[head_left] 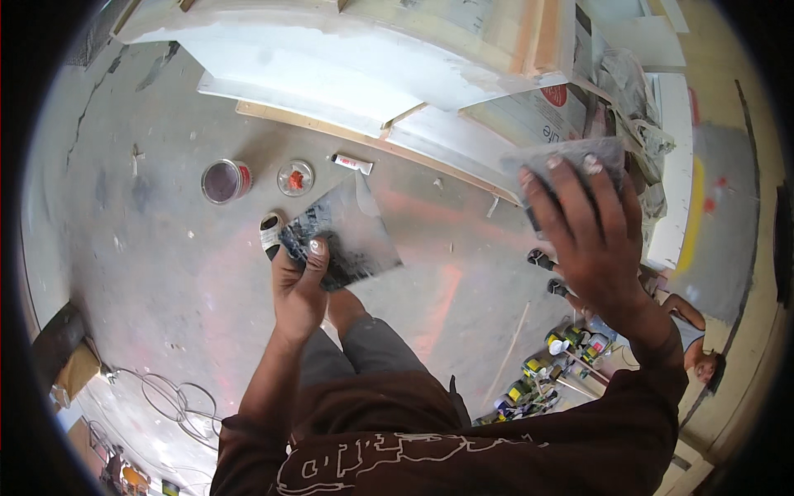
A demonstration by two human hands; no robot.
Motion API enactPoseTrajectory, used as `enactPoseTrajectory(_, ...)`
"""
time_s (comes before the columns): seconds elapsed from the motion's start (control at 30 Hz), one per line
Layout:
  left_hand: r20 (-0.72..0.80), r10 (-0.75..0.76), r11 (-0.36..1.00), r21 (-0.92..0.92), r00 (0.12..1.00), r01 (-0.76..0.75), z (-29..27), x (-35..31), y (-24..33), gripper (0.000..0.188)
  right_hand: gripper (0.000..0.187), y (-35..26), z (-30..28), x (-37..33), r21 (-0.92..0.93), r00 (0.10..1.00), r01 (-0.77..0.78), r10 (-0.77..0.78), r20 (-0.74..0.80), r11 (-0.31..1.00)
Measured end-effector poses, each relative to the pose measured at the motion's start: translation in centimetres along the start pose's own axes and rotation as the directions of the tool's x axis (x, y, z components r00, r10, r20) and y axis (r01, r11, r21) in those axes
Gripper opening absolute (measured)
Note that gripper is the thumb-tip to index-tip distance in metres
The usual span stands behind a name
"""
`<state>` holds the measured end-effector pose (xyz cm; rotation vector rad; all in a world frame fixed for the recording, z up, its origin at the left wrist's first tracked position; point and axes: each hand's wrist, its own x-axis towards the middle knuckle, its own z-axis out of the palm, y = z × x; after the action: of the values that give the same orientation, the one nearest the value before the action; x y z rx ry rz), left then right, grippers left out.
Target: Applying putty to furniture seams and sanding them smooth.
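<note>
My left hand (301, 281) grips a flat metal scraper plate (347, 231) smeared with dark and grey filler, thumb on top of it, held over the concrete floor. My right hand (591, 236) is raised with fingers spread over a grey sheet of abrasive paper (571, 155), pressed toward a white-coated wooden panel (347, 66) that spans the top of the view. My feet in sandals show below the plate.
On the floor stand an open can (225, 180) of dark paste, a round lid with red paste (295, 177) and a small tube (352, 163). Another person (699, 347) crouches at lower right near several small bottles (562, 364). Cables (178, 401) lie at lower left.
</note>
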<state>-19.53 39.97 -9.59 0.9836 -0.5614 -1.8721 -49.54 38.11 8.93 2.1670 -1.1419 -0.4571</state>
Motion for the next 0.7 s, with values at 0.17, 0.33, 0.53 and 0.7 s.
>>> enactPoseTrajectory(0.17,0.058,-0.153,0.927,-0.336,0.987,0.164,2.1,0.1,0.7,0.033,0.041,1.9,2.1,1.7,-0.044,0.992,0.047,-0.052,-0.111,0.998)
enactPoseTrajectory(0.33,0.087,-0.146,0.96,-0.227,0.985,0.163,1.6,0.3,0.3,0.031,0.042,3.7,3.3,2.8,-0.128,0.987,0.09,-0.106,-0.121,0.988)
enactPoseTrajectory(0.53,0.085,-0.105,0.959,-0.254,0.991,0.123,0.9,0.1,0.1,0.03,0.042,4.4,3.1,3.4,-0.123,0.986,0.123,-0.135,-0.099,0.985)
enactPoseTrajectory(0.7,0.053,-0.139,0.956,-0.254,0.989,0.148,0.8,0.1,0.1,0.03,0.044,4.9,3.0,3.8,-0.129,0.982,0.16,-0.171,-0.076,0.979)
